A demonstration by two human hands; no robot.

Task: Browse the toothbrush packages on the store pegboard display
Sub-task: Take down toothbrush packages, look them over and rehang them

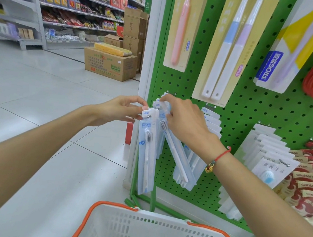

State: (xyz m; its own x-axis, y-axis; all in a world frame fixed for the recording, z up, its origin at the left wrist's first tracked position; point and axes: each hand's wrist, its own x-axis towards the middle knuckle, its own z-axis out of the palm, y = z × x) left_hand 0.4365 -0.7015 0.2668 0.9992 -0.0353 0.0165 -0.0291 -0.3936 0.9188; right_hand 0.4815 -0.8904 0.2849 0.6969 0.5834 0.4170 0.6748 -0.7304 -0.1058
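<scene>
Two hands at the green pegboard (249, 112). Left hand (120, 110) pinches the top of the front pack (147, 152) between thumb and fingertips, right at its "NEW" header on the hook; pack hangs upright, white brush inside. Right hand (185, 121) grips the next pack (178, 159) near its top, fingers curled over the header, pack tilted with its bottom swung right. Red cord bracelet (219, 159) on the right wrist. More packs of the same kind hang behind, on the same hook and the next one to the right. Above: pink brush card (182, 28), twin brush card (226, 48), FROG pack (286, 52). Right: white packs (270, 163), red canban packs (312, 192). Below: white basket (151, 231), orange handles. Left background: tile floor (39, 86), cartons (109, 63), shelves (76, 5).
</scene>
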